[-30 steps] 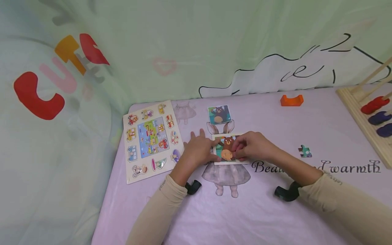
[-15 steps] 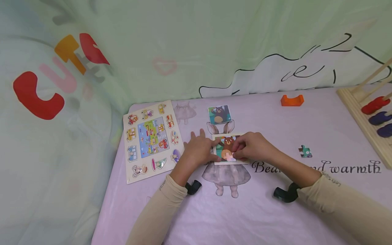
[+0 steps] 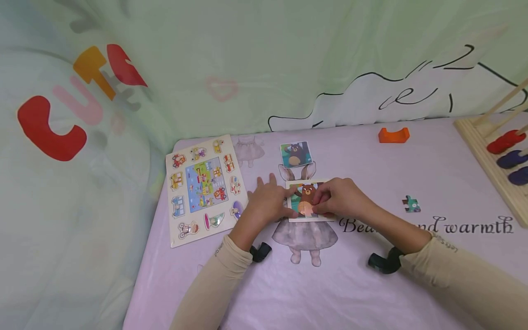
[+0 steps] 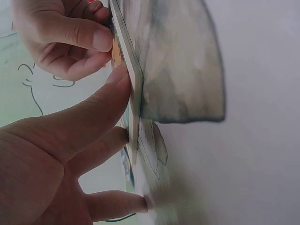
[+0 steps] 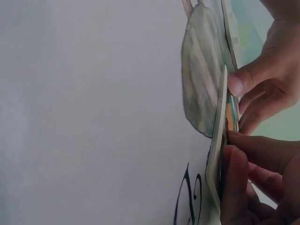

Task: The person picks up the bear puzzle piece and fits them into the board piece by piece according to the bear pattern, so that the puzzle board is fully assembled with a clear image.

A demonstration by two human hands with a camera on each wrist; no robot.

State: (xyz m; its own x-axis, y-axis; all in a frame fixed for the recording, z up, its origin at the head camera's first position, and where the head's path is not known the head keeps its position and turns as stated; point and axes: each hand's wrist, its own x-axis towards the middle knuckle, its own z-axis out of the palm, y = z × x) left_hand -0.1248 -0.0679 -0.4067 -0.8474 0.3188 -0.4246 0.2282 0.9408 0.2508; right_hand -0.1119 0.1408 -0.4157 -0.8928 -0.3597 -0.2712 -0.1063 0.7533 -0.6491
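In the head view a small bear jigsaw puzzle in a pale tray point(image 3: 301, 220) lies on the table. My left hand point(image 3: 266, 201) spreads its fingers at the tray's left side; its thumb and index finger touch the edge, seen closer in the left wrist view. My right hand point(image 3: 342, 197) is over the tray's right part and pinches a puzzle piece point(image 3: 307, 210) at the bear's belly, partly hidden by the fingers. Behind the tray lies a bear picture card point(image 3: 296, 155). One loose green-and-brown puzzle piece point(image 3: 411, 204) lies to the right.
A knob puzzle board point(image 3: 206, 183) with vehicle pieces lies on the left. An orange block point(image 3: 393, 135) sits at the back right, near a wooden bead frame point(image 3: 491, 169) at the right edge. A green curtain point(image 3: 247, 68) rises behind the table.
The puzzle piece at the bear's belly shifts slightly and changes in brightness under my right fingers. Both hands stay almost in place.
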